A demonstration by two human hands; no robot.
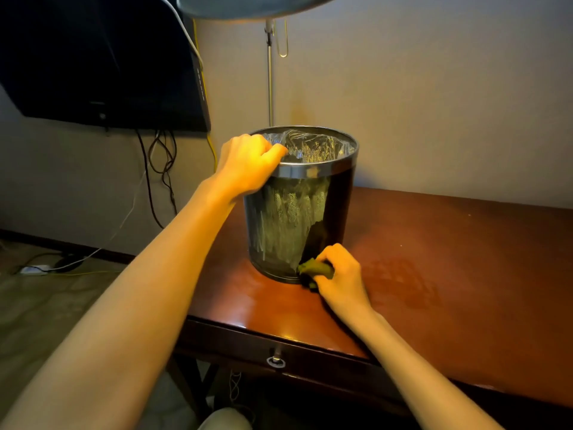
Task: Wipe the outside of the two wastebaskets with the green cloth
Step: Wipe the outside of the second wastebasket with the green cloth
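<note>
A dark round wastebasket (297, 218) with a chrome rim and a clear plastic liner stands upright on the wooden desk (434, 259). Pale wipe streaks cover its front left side. My left hand (248, 164) grips the rim at the upper left, fingers curled over the edge. My right hand (339, 274) holds the bunched green cloth (314, 270) against the basket's base at the front right. Only one wastebasket is in view.
A floor lamp with a metal pole (269, 72) stands behind the basket against the wall. A dark wall-mounted screen (102, 60) hangs at the upper left with cables (161, 169) dangling to the floor. The desk has a drawer with a ring pull (276, 361).
</note>
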